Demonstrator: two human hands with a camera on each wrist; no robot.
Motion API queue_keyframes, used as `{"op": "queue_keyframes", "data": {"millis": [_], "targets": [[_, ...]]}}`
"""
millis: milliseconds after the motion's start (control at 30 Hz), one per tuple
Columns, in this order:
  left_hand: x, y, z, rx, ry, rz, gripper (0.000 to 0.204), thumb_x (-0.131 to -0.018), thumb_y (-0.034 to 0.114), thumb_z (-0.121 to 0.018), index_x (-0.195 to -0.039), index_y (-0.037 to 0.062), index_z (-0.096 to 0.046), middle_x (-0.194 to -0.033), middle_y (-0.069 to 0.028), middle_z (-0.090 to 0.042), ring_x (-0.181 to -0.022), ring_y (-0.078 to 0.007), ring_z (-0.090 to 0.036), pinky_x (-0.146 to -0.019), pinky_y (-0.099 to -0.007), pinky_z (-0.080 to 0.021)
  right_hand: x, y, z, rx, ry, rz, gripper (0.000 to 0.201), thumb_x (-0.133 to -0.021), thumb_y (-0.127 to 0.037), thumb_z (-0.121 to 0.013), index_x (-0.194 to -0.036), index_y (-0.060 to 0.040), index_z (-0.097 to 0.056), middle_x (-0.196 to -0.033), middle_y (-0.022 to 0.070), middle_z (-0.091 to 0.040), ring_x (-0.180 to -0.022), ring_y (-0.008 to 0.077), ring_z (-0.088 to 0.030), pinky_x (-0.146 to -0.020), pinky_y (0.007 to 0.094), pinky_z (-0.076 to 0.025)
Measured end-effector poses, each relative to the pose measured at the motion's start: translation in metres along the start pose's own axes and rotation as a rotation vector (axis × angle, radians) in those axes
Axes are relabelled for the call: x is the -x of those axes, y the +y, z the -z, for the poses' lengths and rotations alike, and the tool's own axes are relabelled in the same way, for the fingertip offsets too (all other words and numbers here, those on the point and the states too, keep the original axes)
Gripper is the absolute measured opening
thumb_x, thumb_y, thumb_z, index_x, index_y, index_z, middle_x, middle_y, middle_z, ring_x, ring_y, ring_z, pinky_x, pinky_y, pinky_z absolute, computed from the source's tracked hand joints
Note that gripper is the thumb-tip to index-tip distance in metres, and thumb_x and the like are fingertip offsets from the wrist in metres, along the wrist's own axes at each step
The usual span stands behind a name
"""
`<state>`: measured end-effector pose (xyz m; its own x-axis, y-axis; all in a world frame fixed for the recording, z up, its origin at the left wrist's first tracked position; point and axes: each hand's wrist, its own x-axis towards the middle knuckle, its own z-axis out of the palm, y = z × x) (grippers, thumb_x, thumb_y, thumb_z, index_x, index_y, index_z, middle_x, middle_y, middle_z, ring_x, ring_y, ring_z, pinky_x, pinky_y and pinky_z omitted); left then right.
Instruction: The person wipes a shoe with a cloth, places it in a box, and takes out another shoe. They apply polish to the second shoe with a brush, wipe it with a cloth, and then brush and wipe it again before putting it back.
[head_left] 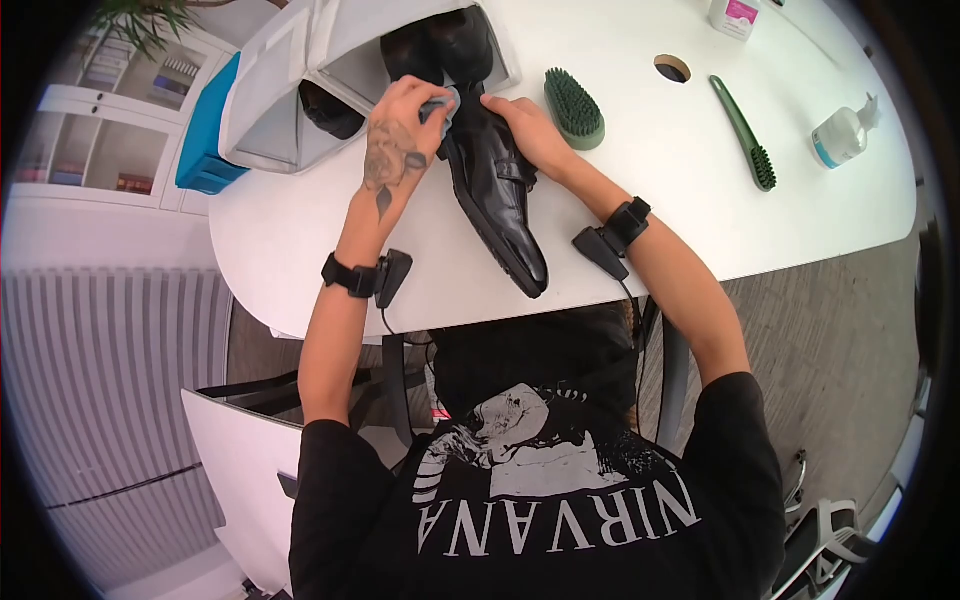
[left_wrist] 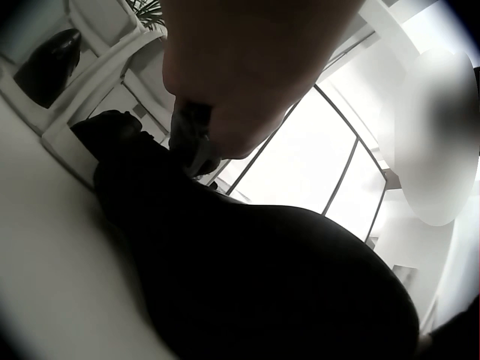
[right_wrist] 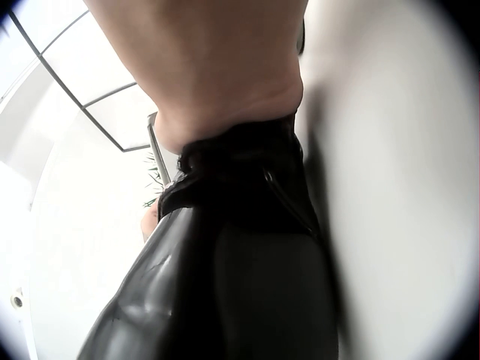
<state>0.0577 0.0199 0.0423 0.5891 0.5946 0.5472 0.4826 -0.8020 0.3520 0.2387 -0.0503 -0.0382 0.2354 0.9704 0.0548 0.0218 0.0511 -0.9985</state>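
A glossy black dress shoe (head_left: pixel 485 185) lies on the white table (head_left: pixel 370 225) in the head view, its pointed toe toward the person. My left hand (head_left: pixel 400 115) pinches a crumpled blue-grey cloth (head_left: pixel 438 112) against the shoe near its opening. On the shoe's other side, my right hand (head_left: pixel 530 130) grips the upper close to the opening, some fingers hidden behind the leather. The dark shoe (left_wrist: pixel 247 277) fills the lower left wrist view, below the left hand (left_wrist: pixel 232 75). In the right wrist view the right hand (right_wrist: pixel 217 75) is right at the shoe's (right_wrist: pixel 255 285) opening.
Light grey fabric boxes (head_left: pixel 270 130) with black shoes inside stand at the back left, beside a blue box (head_left: pixel 215 150). A green oval brush (head_left: pixel 575 108) sits right of the shoe. Farther right are a long-handled green brush (head_left: pixel 743 135), a spray bottle (head_left: pixel 843 135) and a table hole (head_left: pixel 672 69).
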Motion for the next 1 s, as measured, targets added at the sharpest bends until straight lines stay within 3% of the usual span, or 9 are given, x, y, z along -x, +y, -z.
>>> {"op": "queue_keyframes", "data": {"millis": [100, 167, 233, 333, 433, 567, 700, 833, 1000], "targets": [[-0.007, 0.014, 0.004, -0.024, -0.143, 0.011, 0.012, -0.093, 0.012, -0.077, -0.101, 0.005, -0.081, -0.099, -0.0099, -0.075, -0.086, -0.0282, -0.074, -0.077, -0.0357, -0.058, 0.003, -0.005, -0.002, -0.02, 0.011, -0.049, 0.058, -0.11, -0.043, -0.053, -0.099, 0.0113, -0.071, -0.086, 0.0157, -0.069, -0.08, 0.0198, -0.062, -0.08, 0.0323, -0.049], [-0.003, 0.041, 0.016, 0.095, -0.269, -0.031, 0.012, -0.092, 0.011, -0.076, -0.102, 0.0044, -0.08, -0.097, -0.0105, -0.075, -0.084, -0.0299, -0.074, -0.076, -0.0367, -0.058, -0.003, 0.027, -0.011, 0.109, 0.208, 0.289, 0.068, -0.112, -0.05, -0.045, -0.096, 0.0113, -0.07, -0.084, 0.0158, -0.068, -0.082, 0.0227, -0.061, -0.083, 0.0343, -0.048], [0.001, 0.046, 0.014, 0.124, -0.316, -0.102, 0.012, -0.091, 0.01, -0.076, -0.102, 0.0039, -0.08, -0.097, -0.0112, -0.074, -0.083, -0.0311, -0.073, -0.075, -0.0375, -0.058, -0.008, 0.04, -0.011, 0.092, 0.219, 0.273, 0.079, -0.112, -0.058, -0.037, -0.095, 0.0117, -0.07, -0.085, 0.017, -0.068, -0.085, 0.0253, -0.06, -0.088, 0.036, -0.047], [-0.015, 0.018, 0.002, -0.017, -0.209, -0.19, 0.013, -0.09, 0.008, -0.076, -0.102, 0.0031, -0.08, -0.098, -0.0131, -0.075, -0.086, -0.0324, -0.074, -0.075, -0.0383, -0.057, -0.01, 0.017, 0.005, -0.068, -0.104, -0.164, 0.1, -0.107, -0.075, -0.022, -0.107, 0.0143, -0.067, -0.104, 0.0239, -0.068, -0.099, 0.0301, -0.06, -0.101, 0.0388, -0.045], [-0.025, 0.0, -0.01, -0.003, -0.163, -0.11, 0.014, -0.09, 0.008, -0.076, -0.102, 0.0031, -0.08, -0.099, -0.0133, -0.075, -0.088, -0.0325, -0.074, -0.076, -0.0383, -0.057, -0.015, 0.026, -0.004, -0.171, -0.072, -0.187, 0.106, -0.106, -0.078, -0.022, -0.115, 0.018, -0.066, -0.115, 0.0281, -0.069, -0.107, 0.0317, -0.062, -0.107, 0.0389, -0.044], [-0.013, 0.024, -0.006, 0.077, -0.255, -0.235, 0.015, -0.088, 0.006, -0.077, -0.103, 0.0041, -0.08, -0.098, -0.0132, -0.074, -0.087, -0.0317, -0.073, -0.076, -0.0384, -0.056, -0.005, 0.019, -0.006, -0.067, 0.039, -0.12, 0.113, -0.104, -0.081, -0.02, -0.12, 0.0212, -0.066, -0.119, 0.031, -0.07, -0.114, 0.0352, -0.063, -0.111, 0.0385, -0.042], [-0.032, -0.018, -0.007, -0.03, -0.19, -0.172, 0.014, -0.089, 0.006, -0.075, -0.102, 0.0037, -0.079, -0.097, -0.0135, -0.074, -0.081, -0.0317, -0.072, -0.073, -0.0384, -0.056, -0.008, 0.012, 0.0, -0.063, -0.112, -0.218, 0.117, -0.104, -0.082, -0.017, -0.128, 0.023, -0.063, -0.127, 0.0368, -0.067, -0.123, 0.0409, -0.062, -0.116, 0.0382, -0.038], [-0.019, 0.02, 0.0, 0.076, -0.274, -0.173, 0.014, -0.091, 0.01, -0.076, -0.103, 0.0026, -0.079, -0.095, -0.0122, -0.073, -0.084, -0.0292, -0.074, -0.075, -0.0376, -0.057, -0.012, 0.025, -0.008, -0.053, 0.021, -0.128, 0.109, -0.105, -0.08, -0.018, -0.104, 0.0171, -0.067, -0.105, 0.0311, -0.068, -0.102, 0.0367, -0.059, -0.108, 0.0415, -0.041], [-0.042, -0.027, -0.006, -0.1, -0.215, -0.161, 0.013, -0.092, 0.01, -0.075, -0.103, 0.0026, -0.079, -0.097, -0.0139, -0.074, -0.084, -0.0326, -0.073, -0.079, -0.0384, -0.058, -0.015, 0.025, -0.004, -0.085, -0.075, -0.212, 0.119, -0.103, -0.084, -0.02, -0.131, 0.0244, -0.06, -0.132, 0.0379, -0.064, -0.127, 0.0419, -0.06, -0.118, 0.04, -0.035]]}}
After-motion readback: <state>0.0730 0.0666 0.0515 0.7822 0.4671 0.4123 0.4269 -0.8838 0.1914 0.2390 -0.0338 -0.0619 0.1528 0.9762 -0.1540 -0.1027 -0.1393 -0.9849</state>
